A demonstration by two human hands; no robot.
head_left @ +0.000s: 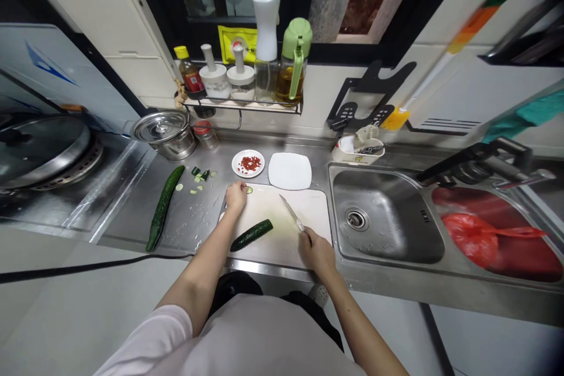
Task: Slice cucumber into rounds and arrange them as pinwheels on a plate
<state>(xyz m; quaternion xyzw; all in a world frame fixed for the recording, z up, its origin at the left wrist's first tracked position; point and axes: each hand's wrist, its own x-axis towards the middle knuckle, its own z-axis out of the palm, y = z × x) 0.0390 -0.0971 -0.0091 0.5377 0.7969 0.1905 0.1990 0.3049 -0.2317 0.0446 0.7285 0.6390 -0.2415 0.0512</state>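
Observation:
My right hand [318, 251] is closed around the handle of a kitchen knife [289, 210], its blade pointing up and left over the white cutting board [304, 200]. At the board's upper left corner, my left hand [237, 196] has its fingers pinched together, with a small cucumber slice [249, 190] at their tips. A cut piece of dark green cucumber [251, 235] lies slanted on the board between my arms. Left of the board, a long whole cucumber [165, 207] rests on the steel counter, near several scattered cucumber bits [204, 175].
Behind the board sit a plate of small red berries [238, 171] and a white square plate [289, 170]. A steel pot [170, 140] and a jar [206, 136] stand back left. The sink [388, 217] adjoins the right side. Above hangs a condiment shelf [247, 104].

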